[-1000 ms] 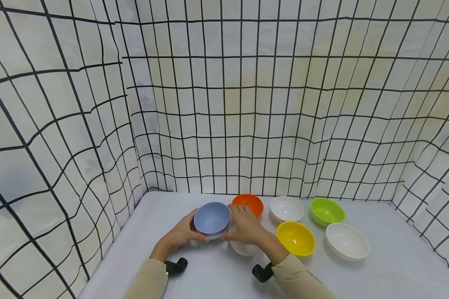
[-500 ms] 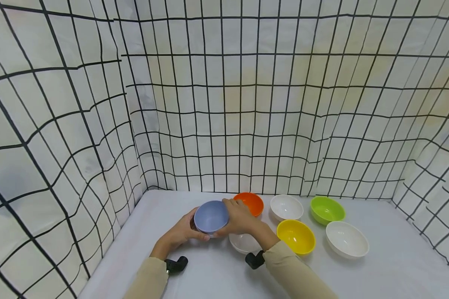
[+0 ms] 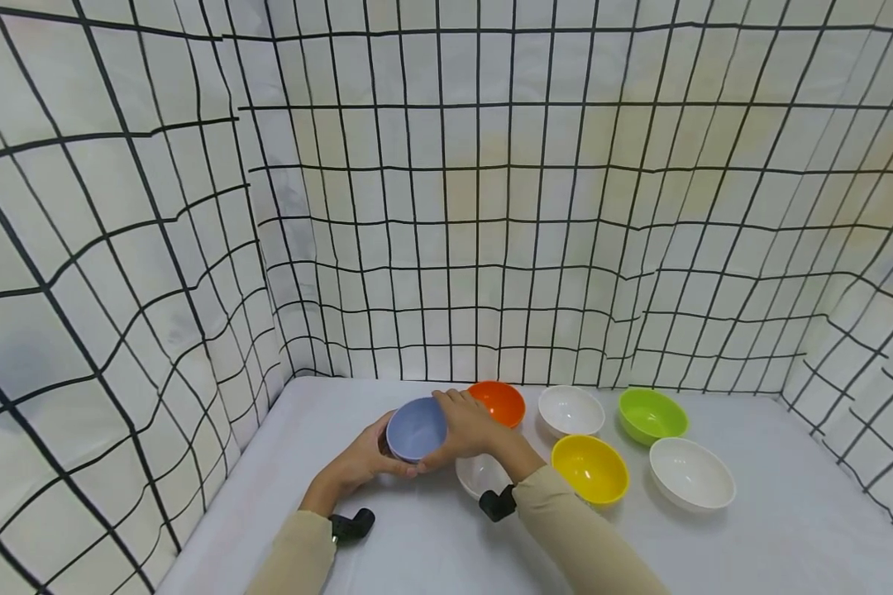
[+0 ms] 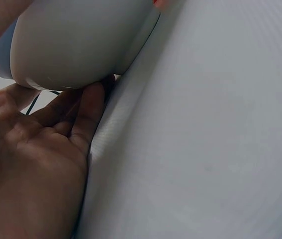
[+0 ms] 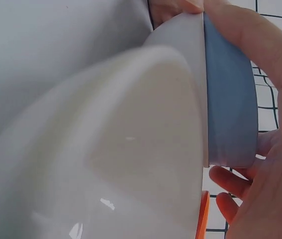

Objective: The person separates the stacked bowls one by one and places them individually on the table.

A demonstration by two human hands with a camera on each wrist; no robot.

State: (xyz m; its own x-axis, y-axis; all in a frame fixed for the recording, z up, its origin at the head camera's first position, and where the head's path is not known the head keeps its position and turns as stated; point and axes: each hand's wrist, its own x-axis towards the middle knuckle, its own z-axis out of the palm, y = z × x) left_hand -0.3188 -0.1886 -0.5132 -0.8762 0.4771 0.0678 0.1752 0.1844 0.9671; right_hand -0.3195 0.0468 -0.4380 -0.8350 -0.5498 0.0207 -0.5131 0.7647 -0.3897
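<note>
A blue bowl [image 3: 417, 430] sits nested in a white bowl [image 4: 81, 45], which is mostly hidden from the head camera. On the left, my left hand [image 3: 359, 456] holds the white bowl, its fingers curled against the lower side in the left wrist view. My right hand [image 3: 467, 428] grips the blue bowl from the right, with thumb and fingers spread around its wall in the right wrist view. Both thumbs nearly meet at the near side. Another white bowl [image 3: 479, 474] stands partly under my right wrist and looms large in the right wrist view.
Right of my hands stand an orange bowl [image 3: 500, 403], a yellow bowl [image 3: 590, 469], a green bowl [image 3: 651, 416] and two more white bowls, one at the back [image 3: 570, 411] and one at the right [image 3: 690, 473]. White walls with black grid lines [image 3: 446, 248] enclose the white table [image 3: 417, 545].
My right hand has shifted left and wrapped further over the blue bowl, covering more of its right rim. The blue bowl has moved slightly left; my left hand has stayed nearly still.
</note>
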